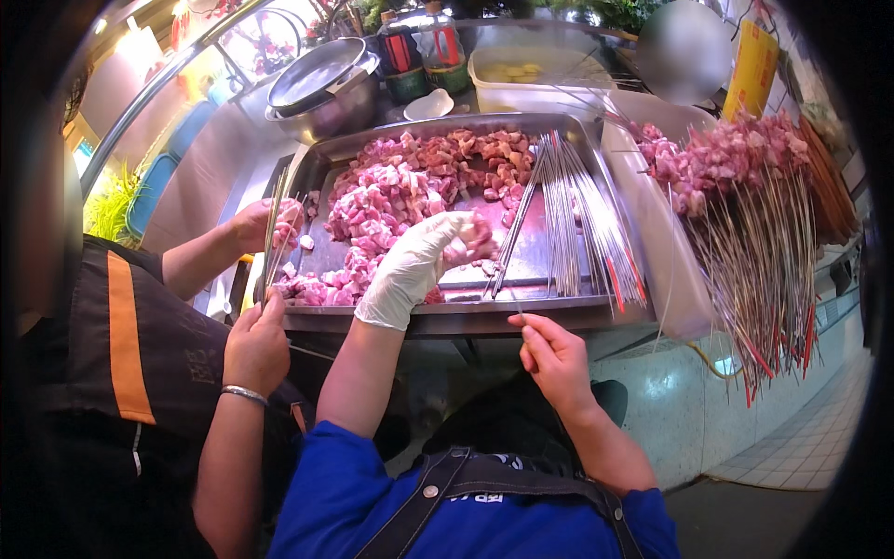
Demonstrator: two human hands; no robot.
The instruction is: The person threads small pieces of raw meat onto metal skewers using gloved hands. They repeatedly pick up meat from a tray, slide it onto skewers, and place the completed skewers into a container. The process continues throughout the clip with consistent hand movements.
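Observation:
My left hand [419,258], in a thin white glove, is over the front of a steel tray [447,316] with raw meat [478,241] held at its fingertips. My right hand [555,356] is bare, just off the tray's front edge, and pinches a thin metal skewer [515,302] whose far end is blurred. A heap of pale pink meat chunks [384,189] lies left of centre in the tray, with darker meat [464,148] behind it. Metal skewers [562,216] lie fanned out on the tray's right side, some with red ends.
At left, a co-worker's hands [258,342] hold several skewers upright beside the tray. Loaded meat skewers [761,230] lie across a white plastic bin [663,258] on the right. Steel bowls [321,84], bottles [401,59], a white dish [429,105] and a white tub [538,98] stand behind.

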